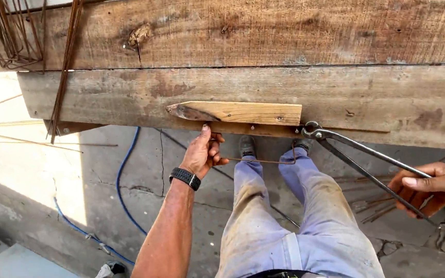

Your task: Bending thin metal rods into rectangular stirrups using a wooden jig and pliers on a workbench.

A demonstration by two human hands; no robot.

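My left hand (pixel 203 153) grips one end of a thin rusty wire (pixel 263 161) just under the front edge of a rough wooden bench (pixel 263 98). The wire runs right and bends upward near the plank's edge. My right hand (pixel 432 186) is closed around the long handles of steel pincers (pixel 359 160). Their jaws (pixel 311 129) sit at the bench edge, next to the right end of a small light wood block (pixel 235 111) fixed on the bench. My legs in dusty pale trousers and dark shoes stand below.
Several bent rebar stirrups (pixel 7 36) and a long rusty rod (pixel 63 72) lie on the bench at the top left. A blue hose (pixel 122 180) runs across the cracked concrete floor. More rusty rods (pixel 372 208) lie on the ground under my right hand.
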